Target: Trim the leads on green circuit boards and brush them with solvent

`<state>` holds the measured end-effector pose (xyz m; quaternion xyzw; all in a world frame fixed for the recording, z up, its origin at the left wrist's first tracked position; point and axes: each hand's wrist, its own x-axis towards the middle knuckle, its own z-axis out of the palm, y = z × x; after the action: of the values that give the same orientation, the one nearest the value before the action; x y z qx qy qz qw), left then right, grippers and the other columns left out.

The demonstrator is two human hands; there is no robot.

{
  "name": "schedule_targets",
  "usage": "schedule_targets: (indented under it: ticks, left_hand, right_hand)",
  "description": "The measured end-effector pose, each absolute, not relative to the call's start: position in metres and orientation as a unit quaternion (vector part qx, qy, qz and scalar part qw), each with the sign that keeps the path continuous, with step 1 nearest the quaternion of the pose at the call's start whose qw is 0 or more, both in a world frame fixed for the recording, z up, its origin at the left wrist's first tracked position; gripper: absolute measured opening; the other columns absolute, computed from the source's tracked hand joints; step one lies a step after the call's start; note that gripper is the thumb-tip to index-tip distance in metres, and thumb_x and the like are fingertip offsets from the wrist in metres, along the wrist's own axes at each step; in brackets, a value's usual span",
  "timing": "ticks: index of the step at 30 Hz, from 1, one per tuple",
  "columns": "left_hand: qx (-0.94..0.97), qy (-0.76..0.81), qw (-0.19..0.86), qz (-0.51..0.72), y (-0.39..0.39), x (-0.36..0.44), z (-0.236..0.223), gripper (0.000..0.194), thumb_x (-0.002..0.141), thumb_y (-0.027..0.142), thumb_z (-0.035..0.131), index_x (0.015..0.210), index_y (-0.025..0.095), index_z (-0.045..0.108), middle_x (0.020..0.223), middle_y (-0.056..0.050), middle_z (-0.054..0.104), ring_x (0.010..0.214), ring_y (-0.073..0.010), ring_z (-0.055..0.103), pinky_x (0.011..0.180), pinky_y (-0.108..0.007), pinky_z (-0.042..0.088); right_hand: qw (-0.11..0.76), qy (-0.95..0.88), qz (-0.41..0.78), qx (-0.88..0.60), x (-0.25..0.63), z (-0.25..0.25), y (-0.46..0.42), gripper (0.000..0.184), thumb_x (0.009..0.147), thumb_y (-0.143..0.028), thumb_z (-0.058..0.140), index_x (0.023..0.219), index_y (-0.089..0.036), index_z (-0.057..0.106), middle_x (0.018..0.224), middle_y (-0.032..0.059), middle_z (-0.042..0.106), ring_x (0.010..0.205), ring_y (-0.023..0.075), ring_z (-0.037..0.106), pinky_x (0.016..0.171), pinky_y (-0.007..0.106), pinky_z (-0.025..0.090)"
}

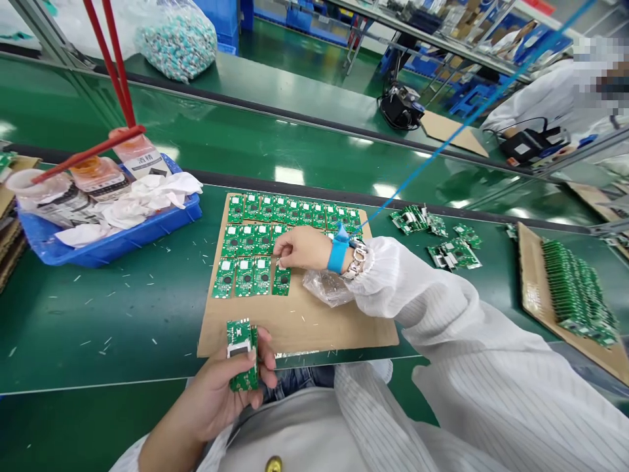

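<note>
Between the thumb and fingers of my left hand (pixel 216 387) is a small stack of green circuit boards (pixel 239 379), held over the cardboard's near edge. My right hand (pixel 307 248), with a blue wrist strap (pixel 338 252) on it, is closed in a pinch at the upper end of one circuit board (pixel 282 282). That board lies at the right end of the nearest row. More boards (pixel 247 241) lie side by side in rows on the brown cardboard sheet (pixel 314 328); my right hand and forearm hide part of them. Crumpled clear plastic (pixel 328 288) sits under my right wrist.
At left stands a blue tray (pixel 142 229) with bottles, white tissues and red tweezers (pixel 88 154). Loose boards (pixel 455 254) lie to the right, beside a cardboard sheet of stacked boards (pixel 580 292). A blue cord (pixel 432 157) rises from my wrist. Across the bench, a person sits.
</note>
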<state>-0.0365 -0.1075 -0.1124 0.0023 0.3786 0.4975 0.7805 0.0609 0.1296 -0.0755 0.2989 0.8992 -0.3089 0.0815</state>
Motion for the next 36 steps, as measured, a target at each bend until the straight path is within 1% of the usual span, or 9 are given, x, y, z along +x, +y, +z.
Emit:
schedule_targets:
  ticks: [4, 10, 12, 19, 25, 28, 31, 34, 36]
  left_hand:
    - [0.006, 0.372, 0.788, 0.49, -0.108, -0.039, -0.113, 0.021, 0.075, 0.026, 0.069, 0.094, 0.02, 0.064, 0.074, -0.003, 0.065, 0.062, -0.0144, 0.063, 0.04, -0.016, 0.046]
    - [0.009, 0.384, 0.789, 0.479, -0.104, -0.038, -0.114, 0.024, 0.073, 0.028, 0.07, 0.095, 0.02, 0.063, 0.074, -0.002, 0.064, 0.061, -0.0139, 0.062, 0.041, -0.017, 0.045]
    - [0.009, 0.394, 0.785, 0.478, -0.102, -0.037, -0.113, 0.025, 0.073, 0.028, 0.071, 0.095, 0.02, 0.063, 0.074, -0.002, 0.064, 0.061, -0.0137, 0.062, 0.041, -0.017, 0.044]
    - [0.017, 0.419, 0.769, 0.483, -0.102, -0.035, -0.107, 0.025, 0.073, 0.028, 0.071, 0.095, 0.02, 0.062, 0.073, -0.002, 0.063, 0.061, -0.0141, 0.061, 0.042, -0.019, 0.043]
    - [0.036, 0.439, 0.749, 0.495, -0.097, -0.031, -0.099, 0.034, 0.068, 0.03, 0.076, 0.097, 0.02, 0.061, 0.073, -0.001, 0.062, 0.06, -0.0138, 0.06, 0.044, -0.02, 0.042]
    - [0.099, 0.475, 0.722, 0.494, -0.09, -0.026, -0.093, 0.031, 0.066, 0.034, 0.076, 0.088, 0.019, 0.059, 0.068, 0.0, 0.061, 0.053, -0.0117, 0.054, 0.044, -0.021, 0.039]
    - [0.193, 0.524, 0.687, 0.464, -0.082, -0.021, -0.091, 0.024, 0.07, 0.034, 0.073, 0.072, 0.018, 0.054, 0.056, 0.003, 0.055, 0.049, -0.01, 0.047, 0.045, -0.022, 0.036]
    - [0.241, 0.55, 0.655, 0.459, -0.08, -0.018, -0.094, 0.022, 0.07, 0.03, 0.073, 0.07, 0.019, 0.054, 0.052, 0.005, 0.052, 0.048, -0.0096, 0.043, 0.047, -0.022, 0.035]
    - [0.237, 0.529, 0.66, 0.478, -0.081, -0.017, -0.097, 0.026, 0.066, 0.036, 0.076, 0.073, 0.019, 0.057, 0.054, 0.003, 0.055, 0.049, -0.0107, 0.044, 0.047, -0.023, 0.035]
  right_hand:
    - [0.068, 0.914, -0.245, 0.315, 0.075, -0.073, 0.12, 0.025, 0.075, -0.021, 0.061, 0.098, -0.014, 0.067, 0.093, 0.0062, 0.066, 0.08, 0.0156, 0.056, 0.067, 0.026, 0.036]
    - [0.134, 0.92, -0.217, 0.297, 0.089, -0.074, 0.097, 0.009, 0.071, -0.016, 0.056, 0.071, -0.016, 0.065, 0.068, 0.0035, 0.062, 0.06, 0.0133, 0.048, 0.053, 0.026, 0.024]
    - [0.148, 0.92, -0.222, 0.288, 0.088, -0.077, 0.092, 0.009, 0.07, -0.015, 0.055, 0.071, -0.017, 0.064, 0.067, 0.0033, 0.063, 0.058, 0.0129, 0.048, 0.051, 0.026, 0.023]
    - [0.119, 0.912, -0.259, 0.296, 0.079, -0.083, 0.094, 0.017, 0.071, -0.01, 0.057, 0.084, -0.014, 0.066, 0.08, 0.0043, 0.068, 0.072, 0.0146, 0.059, 0.06, 0.023, 0.036]
    - [0.084, 0.903, -0.307, 0.289, 0.091, -0.062, 0.084, 0.014, 0.075, -0.011, 0.058, 0.086, -0.013, 0.065, 0.08, 0.0031, 0.067, 0.071, 0.0117, 0.06, 0.065, 0.023, 0.042]
    - [0.016, 0.886, -0.39, 0.25, 0.1, -0.051, 0.064, 0.021, 0.076, -0.024, 0.065, 0.095, -0.015, 0.064, 0.083, 0.0008, 0.065, 0.069, 0.0091, 0.058, 0.064, 0.021, 0.044]
    - [-0.084, 0.869, -0.44, 0.212, 0.104, -0.048, 0.044, 0.027, 0.073, -0.023, 0.067, 0.098, -0.015, 0.063, 0.077, 0.0004, 0.062, 0.072, 0.0111, 0.056, 0.066, 0.023, 0.044]
    - [-0.133, 0.861, -0.438, 0.22, 0.105, -0.053, 0.032, 0.018, 0.072, -0.017, 0.065, 0.089, -0.017, 0.063, 0.073, -0.0007, 0.058, 0.071, 0.0113, 0.053, 0.065, 0.023, 0.043]
    - [-0.156, 0.845, -0.454, 0.237, 0.106, -0.056, 0.031, 0.009, 0.071, -0.015, 0.064, 0.08, -0.017, 0.063, 0.071, -0.0015, 0.055, 0.067, 0.0098, 0.051, 0.061, 0.021, 0.041]
